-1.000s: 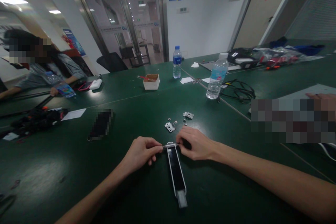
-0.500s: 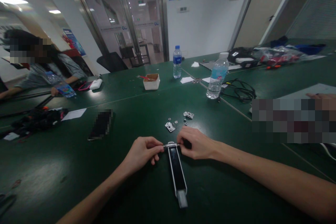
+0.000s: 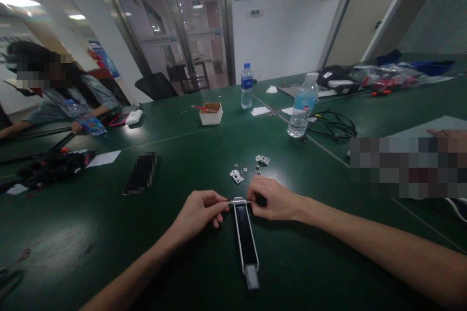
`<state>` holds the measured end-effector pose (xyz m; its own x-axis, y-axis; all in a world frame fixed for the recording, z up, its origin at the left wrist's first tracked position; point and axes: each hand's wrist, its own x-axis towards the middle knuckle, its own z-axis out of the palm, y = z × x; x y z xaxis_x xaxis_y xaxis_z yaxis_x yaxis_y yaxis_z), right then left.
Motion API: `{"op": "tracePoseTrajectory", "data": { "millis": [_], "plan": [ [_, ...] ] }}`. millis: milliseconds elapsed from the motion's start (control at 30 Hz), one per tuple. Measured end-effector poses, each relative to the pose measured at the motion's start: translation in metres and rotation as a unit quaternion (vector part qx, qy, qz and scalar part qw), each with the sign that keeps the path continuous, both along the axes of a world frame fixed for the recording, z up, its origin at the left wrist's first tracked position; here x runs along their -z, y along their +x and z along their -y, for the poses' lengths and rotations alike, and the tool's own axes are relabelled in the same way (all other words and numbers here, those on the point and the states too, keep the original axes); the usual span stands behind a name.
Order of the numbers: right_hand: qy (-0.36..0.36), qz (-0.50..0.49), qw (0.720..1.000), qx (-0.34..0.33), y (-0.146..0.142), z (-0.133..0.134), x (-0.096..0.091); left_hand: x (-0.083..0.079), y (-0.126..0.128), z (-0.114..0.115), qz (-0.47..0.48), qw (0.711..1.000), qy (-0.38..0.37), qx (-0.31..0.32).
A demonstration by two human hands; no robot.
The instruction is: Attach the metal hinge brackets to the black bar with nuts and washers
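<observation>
A long, narrow white-edged frame [image 3: 237, 238] lies on the dark green table, with a greyish block [image 3: 251, 277] at its near end. Across its far end runs a short silvery metal rod [image 3: 239, 202]. My left hand [image 3: 200, 211] pinches the rod's left end between thumb and fingertips. At the opposite end, my right hand [image 3: 268, 199] is closed round the rod's tip, its curled fingers partly hiding it. Just beyond the hands lie a metal bracket [image 3: 237, 176], a second metal bracket [image 3: 263, 160] and several small nuts or washers [image 3: 245, 169].
A phone [image 3: 140, 173] lies to the left. Further back stand a small open box [image 3: 210, 115], a blue-capped bottle [image 3: 246, 88] and a larger water bottle [image 3: 302, 107], beside coiled black cable [image 3: 333, 126]. One person [image 3: 87, 92] sits far left; another's hand [image 3: 450, 135] shows at right.
The near end of the frame has swung very slightly to the left. Both hands keep their grip on the rod.
</observation>
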<state>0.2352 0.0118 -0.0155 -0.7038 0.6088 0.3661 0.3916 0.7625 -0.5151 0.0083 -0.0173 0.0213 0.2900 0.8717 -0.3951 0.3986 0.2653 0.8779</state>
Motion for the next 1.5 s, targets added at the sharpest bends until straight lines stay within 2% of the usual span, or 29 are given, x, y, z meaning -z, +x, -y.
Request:
{"op": "tracePoseTrajectory", "data": {
  "millis": [333, 633, 833, 1300, 1500],
  "plan": [
    [0.006, -0.008, 1.0, -0.022, 0.0, 0.001, 0.0, 0.006, 0.002, 0.001, 0.014, 0.999, 0.004, 0.037],
    [0.014, -0.015, 1.0, -0.006, -0.001, 0.002, 0.002, 0.009, -0.003, -0.001, -0.013, 0.994, 0.081, 0.076],
    [0.013, 0.002, 1.0, -0.006, -0.001, 0.002, 0.003, 0.012, -0.005, -0.001, -0.038, 0.99, 0.106, 0.084],
    [0.02, -0.017, 1.0, -0.013, -0.001, 0.002, 0.002, 0.008, -0.004, -0.001, -0.048, 0.99, 0.107, 0.084],
    [0.021, -0.003, 1.0, -0.009, -0.002, 0.002, 0.0, 0.012, -0.004, -0.001, -0.048, 0.99, 0.107, 0.083]
  ]
}}
